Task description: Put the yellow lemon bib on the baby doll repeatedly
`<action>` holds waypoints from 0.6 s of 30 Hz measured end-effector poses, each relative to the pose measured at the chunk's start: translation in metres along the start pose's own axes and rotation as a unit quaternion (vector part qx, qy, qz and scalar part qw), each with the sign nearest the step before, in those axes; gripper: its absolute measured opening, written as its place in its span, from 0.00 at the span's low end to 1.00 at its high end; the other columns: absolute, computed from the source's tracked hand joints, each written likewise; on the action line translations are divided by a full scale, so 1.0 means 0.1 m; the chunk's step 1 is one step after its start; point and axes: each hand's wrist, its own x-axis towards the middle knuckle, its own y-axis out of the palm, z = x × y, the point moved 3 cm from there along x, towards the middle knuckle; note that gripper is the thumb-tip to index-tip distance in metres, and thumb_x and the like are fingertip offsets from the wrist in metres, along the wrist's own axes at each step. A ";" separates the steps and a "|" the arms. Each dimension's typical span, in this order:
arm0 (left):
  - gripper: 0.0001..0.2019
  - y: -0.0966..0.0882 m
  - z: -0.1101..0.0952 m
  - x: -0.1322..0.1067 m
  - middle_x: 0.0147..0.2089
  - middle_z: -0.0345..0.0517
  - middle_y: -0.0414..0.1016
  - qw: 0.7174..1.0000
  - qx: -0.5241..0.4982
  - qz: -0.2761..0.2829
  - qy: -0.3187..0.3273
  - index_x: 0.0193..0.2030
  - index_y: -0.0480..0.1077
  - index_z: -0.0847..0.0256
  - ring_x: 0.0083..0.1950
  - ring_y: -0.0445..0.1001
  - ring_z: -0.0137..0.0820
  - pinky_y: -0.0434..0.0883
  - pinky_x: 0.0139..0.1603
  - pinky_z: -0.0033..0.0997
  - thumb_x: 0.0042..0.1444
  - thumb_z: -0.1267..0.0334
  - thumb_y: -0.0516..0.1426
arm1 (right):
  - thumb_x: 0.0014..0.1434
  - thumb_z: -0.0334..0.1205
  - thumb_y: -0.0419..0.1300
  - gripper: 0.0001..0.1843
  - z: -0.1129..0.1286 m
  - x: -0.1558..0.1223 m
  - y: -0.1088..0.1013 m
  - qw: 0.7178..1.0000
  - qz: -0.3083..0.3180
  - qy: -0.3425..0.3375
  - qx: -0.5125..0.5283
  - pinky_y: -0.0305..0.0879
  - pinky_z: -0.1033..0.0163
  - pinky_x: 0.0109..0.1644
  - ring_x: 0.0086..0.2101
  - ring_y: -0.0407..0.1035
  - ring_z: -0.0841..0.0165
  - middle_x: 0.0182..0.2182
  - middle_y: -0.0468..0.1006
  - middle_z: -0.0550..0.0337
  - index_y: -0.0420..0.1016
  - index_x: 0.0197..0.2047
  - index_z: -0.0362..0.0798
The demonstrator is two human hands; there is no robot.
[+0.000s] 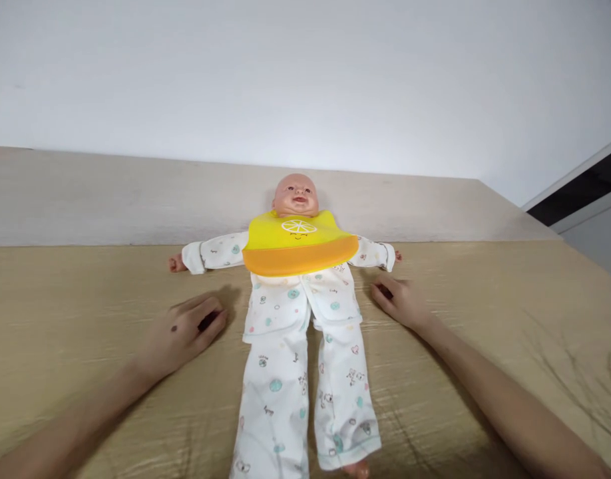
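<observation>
My left hand (186, 329), right hand (398, 301) flank pyjama-clad plastic baby doll (296, 303), fingers half-curled, empty, on tan bedcover (86, 299); pale wooden headboard (110, 199), white wall (305, 73) beyond doll.

left hand (182, 334) palm down, right hand (399, 301) loosely bent, both empty

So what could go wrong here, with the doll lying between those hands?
The left hand and right hand press on the tan wrinkled bed cover; dragging it might slide the bald plastic baby doll in white printed pyjamas. The yellow-and-orange rubbery bib juts out, so a passing hand could knock it askew.
</observation>
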 end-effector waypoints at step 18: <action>0.11 -0.02 -0.03 -0.12 0.35 0.43 0.76 0.949 0.223 0.019 0.220 0.35 0.69 0.57 0.34 0.76 0.31 0.70 0.36 0.29 0.66 0.59 0.50 | 0.67 0.44 0.50 0.15 0.07 -0.03 -0.06 0.997 -0.023 -0.066 -0.023 0.60 0.68 0.29 0.23 0.67 0.73 0.24 0.73 0.60 0.72 0.34 0.45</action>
